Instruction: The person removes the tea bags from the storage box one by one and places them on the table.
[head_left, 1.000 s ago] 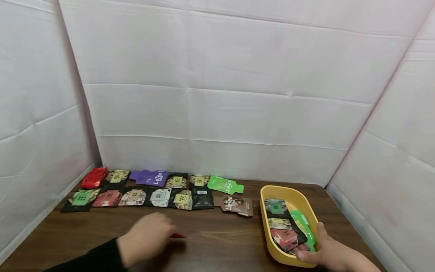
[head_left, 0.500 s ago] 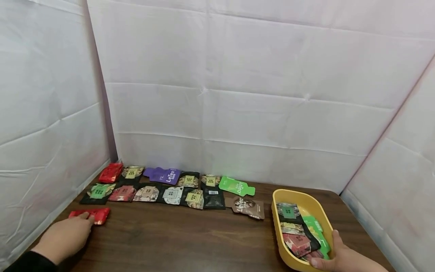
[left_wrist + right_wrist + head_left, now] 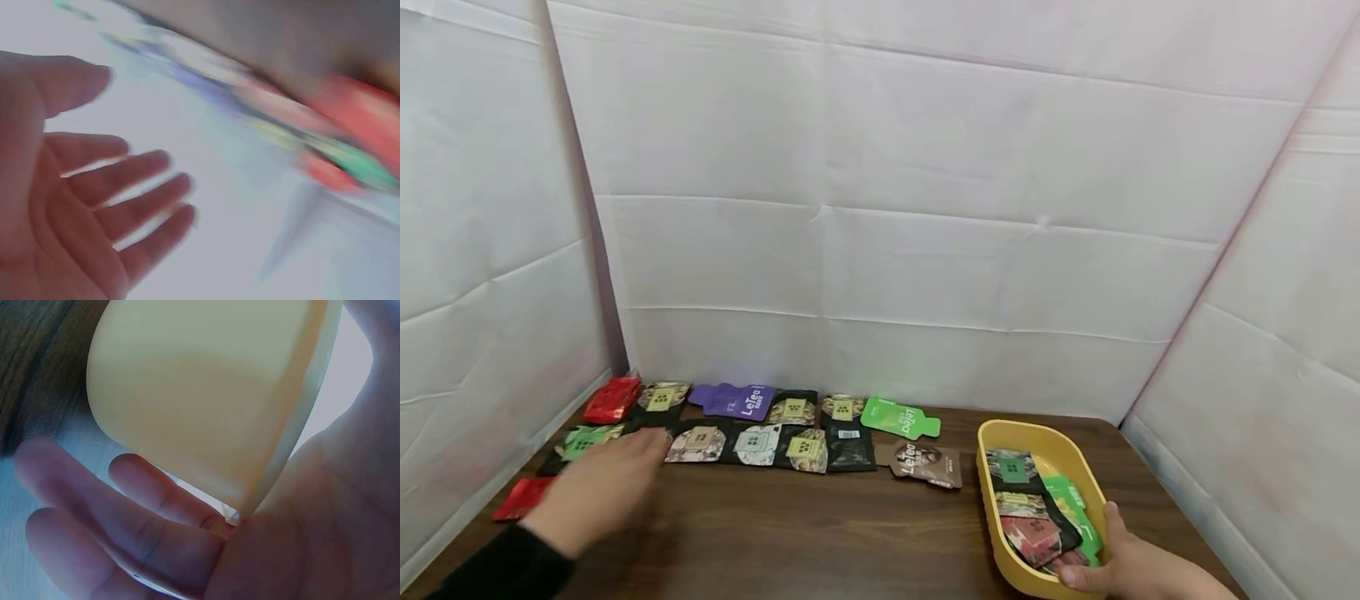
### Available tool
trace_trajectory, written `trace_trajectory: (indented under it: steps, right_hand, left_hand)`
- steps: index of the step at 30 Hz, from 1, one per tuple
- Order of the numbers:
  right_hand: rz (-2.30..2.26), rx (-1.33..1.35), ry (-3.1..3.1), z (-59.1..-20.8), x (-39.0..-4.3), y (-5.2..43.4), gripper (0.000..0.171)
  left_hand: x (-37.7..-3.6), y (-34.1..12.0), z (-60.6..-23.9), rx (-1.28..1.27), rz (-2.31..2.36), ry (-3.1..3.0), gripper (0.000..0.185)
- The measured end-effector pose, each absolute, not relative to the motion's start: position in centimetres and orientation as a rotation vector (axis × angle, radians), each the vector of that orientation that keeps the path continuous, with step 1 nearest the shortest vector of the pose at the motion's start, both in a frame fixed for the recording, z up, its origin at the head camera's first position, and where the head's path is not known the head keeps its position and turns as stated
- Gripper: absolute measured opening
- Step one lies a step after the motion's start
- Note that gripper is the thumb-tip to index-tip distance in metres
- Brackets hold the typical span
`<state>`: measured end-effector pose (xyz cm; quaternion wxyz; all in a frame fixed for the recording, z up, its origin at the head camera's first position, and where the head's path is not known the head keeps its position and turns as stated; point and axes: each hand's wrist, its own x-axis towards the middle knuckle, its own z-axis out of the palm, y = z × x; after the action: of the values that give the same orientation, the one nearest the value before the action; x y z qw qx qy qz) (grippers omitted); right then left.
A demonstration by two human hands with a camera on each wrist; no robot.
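My left hand [image 3: 602, 483] hovers at the left of the table with its fingers spread and nothing in its palm, as the left wrist view shows. It covers part of the front row of tea sachets. A red sachet [image 3: 522, 498] lies beside its wrist, in front of a black sachet with a green label [image 3: 578, 443]. At the right, my right hand [image 3: 1138, 562] holds the near right corner of a yellow plastic basket [image 3: 990, 533], thumb over the rim and fingers along the outer wall. Inside the basket lie several sachets, including a green one [image 3: 1072, 508].
Two rows of sachets run along the back of the wooden table [image 3: 820, 533]. Among them are a purple sachet [image 3: 733, 401], a bright green one [image 3: 898, 417], a brown one [image 3: 925, 463] and another red one [image 3: 613, 400]. White cloth walls [image 3: 880, 250] enclose the table.
My left hand carried the red sachet leftward, laid it in front of the green-label sachet and let go. It has since moved right and away from it. The right hand stays on the basket.
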<state>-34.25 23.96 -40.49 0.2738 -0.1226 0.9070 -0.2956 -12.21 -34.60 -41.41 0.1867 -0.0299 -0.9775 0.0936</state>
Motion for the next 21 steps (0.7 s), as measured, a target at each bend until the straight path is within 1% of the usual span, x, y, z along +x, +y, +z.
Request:
trace_trajectory:
  steps: [4, 5, 8, 12, 15, 18, 21]
  right_hand:
    - [-0.696, -0.445, 2.487, -40.4, -34.9, 23.7, 0.132]
    - [-0.687, -0.470, 2.492, -40.3, -35.1, 23.6, 0.131]
    - [-0.662, -0.497, 2.509, -40.2, -35.4, 23.7, 0.131]
    - [-0.675, -0.475, 2.509, -40.0, -35.2, 23.9, 0.132]
    - [-0.688, -0.480, 2.500, -39.9, -35.0, 24.1, 0.131]
    - [-0.686, -0.491, 2.496, -40.1, -34.8, 24.2, 0.130]
    - [-0.685, -0.480, 2.494, -40.3, -34.7, 24.3, 0.130]
  left_hand:
    - [-18.0, -26.7, -39.2, -0.527, 0.130, -2.593, 0.055]
    - [-19.6, -24.5, -38.9, -0.609, 0.113, -2.576, 0.057]
    - [-24.1, -17.1, -38.3, -0.741, 0.129, -2.614, 0.061]
    - [-29.2, -8.3, -38.0, -0.734, 0.167, -2.738, 0.061]
    - [-32.4, -3.7, -38.3, -0.684, 0.185, -2.791, 0.063]
    - [-34.2, -0.4, -38.6, -0.593, 0.167, -2.891, 0.064]
    - [-34.8, 2.0, -38.8, -0.506, 0.171, -3.020, 0.059]
